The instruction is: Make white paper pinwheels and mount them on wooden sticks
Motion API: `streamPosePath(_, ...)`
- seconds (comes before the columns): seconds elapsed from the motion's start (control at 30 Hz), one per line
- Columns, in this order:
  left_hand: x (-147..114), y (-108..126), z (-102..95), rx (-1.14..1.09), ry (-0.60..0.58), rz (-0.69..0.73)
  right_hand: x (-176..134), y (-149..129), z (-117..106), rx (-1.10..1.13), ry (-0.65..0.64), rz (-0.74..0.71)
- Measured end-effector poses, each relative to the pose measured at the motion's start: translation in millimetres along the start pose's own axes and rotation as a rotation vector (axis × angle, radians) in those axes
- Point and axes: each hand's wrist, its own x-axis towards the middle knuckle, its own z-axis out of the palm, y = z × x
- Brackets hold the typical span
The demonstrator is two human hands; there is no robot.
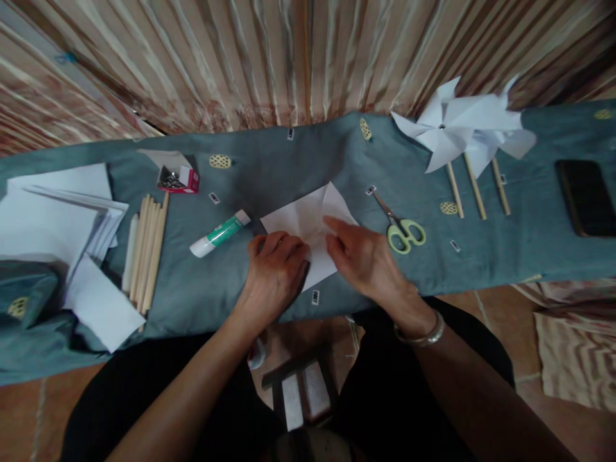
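Observation:
A white sheet of paper (308, 215) lies in front of me, with a crease and a raised flap near its far right corner. My left hand (279, 260) rests on its near left part, fingers curled and closed on the paper's edge. On the right side of the same sheet, my right hand (363, 256) has its index finger stretched out along the flap, thumb apart below it. Left of the sheet lies a glue stick (220, 234), its cap on. Green-handled scissors (402, 231) lie just right of my right hand.
Paper pinwheels (447, 125) on wooden sticks lie at the back right, near a dark phone (586, 197). To the left are a small open box of metal pins (178, 176), several wooden sticks (150, 250) and stacked white paper (48, 218). A curtain (269, 64) hangs behind the cloth-covered table (269, 167).

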Motion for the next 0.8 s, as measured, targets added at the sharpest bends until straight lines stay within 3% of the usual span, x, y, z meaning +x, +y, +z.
streamPosePath(0.07, -0.3, -1.0, 0.3, 0.009, -0.007, 0.003, 5.6, 16.9, -4.8, 0.001, 0.162, 0.04)
streamPosePath(0.13, -0.6, -2.2, 0.7, 0.014, -0.01, 0.01, 11.2, 29.6, -7.2, 0.032, 0.201, 0.074)
streamPosePath(0.37, -1.5, -11.6, 3.3, 0.006, 0.018, 0.055, 14.9, 35.0, -8.7, 0.234, 0.083, 0.274)
streamPosePath(0.6, -1.9, -16.6, -3.3, -0.051, -0.03, 0.107, -12.3, 39.7, -13.0, 0.353, 0.045, 0.35)
streamPosePath(0.8, 0.4, -5.8, -1.1, -0.039, -0.034, 0.08, -33.2, 38.9, -12.6, 0.096, 0.064, 0.279)
